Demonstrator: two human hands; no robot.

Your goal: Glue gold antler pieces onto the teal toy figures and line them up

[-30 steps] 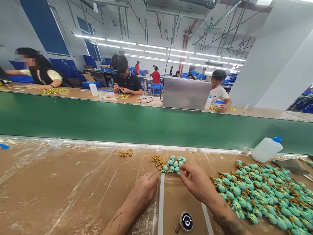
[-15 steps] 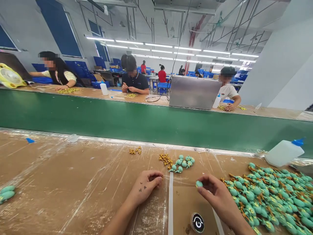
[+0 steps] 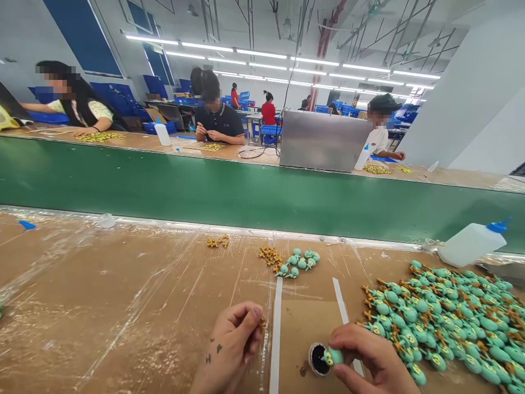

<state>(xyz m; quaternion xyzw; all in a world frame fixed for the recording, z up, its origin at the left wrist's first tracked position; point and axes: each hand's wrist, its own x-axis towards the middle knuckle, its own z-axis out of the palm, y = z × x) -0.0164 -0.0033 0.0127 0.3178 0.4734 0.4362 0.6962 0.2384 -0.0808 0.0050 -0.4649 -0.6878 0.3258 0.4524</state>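
Observation:
My right hand (image 3: 371, 364) pinches a small teal toy figure (image 3: 333, 357) and holds its tip at a small round black pot (image 3: 316, 359) on the cardboard-covered table (image 3: 123, 295). My left hand (image 3: 233, 345) rests curled on the table, with small orange pieces (image 3: 262, 324) at its fingertips. Ahead lie a small cluster of teal figures (image 3: 298, 262) and a little heap of orange parts (image 3: 269, 255). A big pile of teal figures (image 3: 443, 323) with orange limbs spreads at the right.
A white squeeze bottle with a blue cap (image 3: 471, 244) lies at the right. A green conveyor belt (image 3: 246, 197) runs across behind the table. Three people work at the far side beside a metal box (image 3: 324, 141). More orange bits (image 3: 218, 241) lie loose.
My right hand has drawn back from the small cluster with one teal figure and brought it down to the black pot. My left hand has slid nearer to me.

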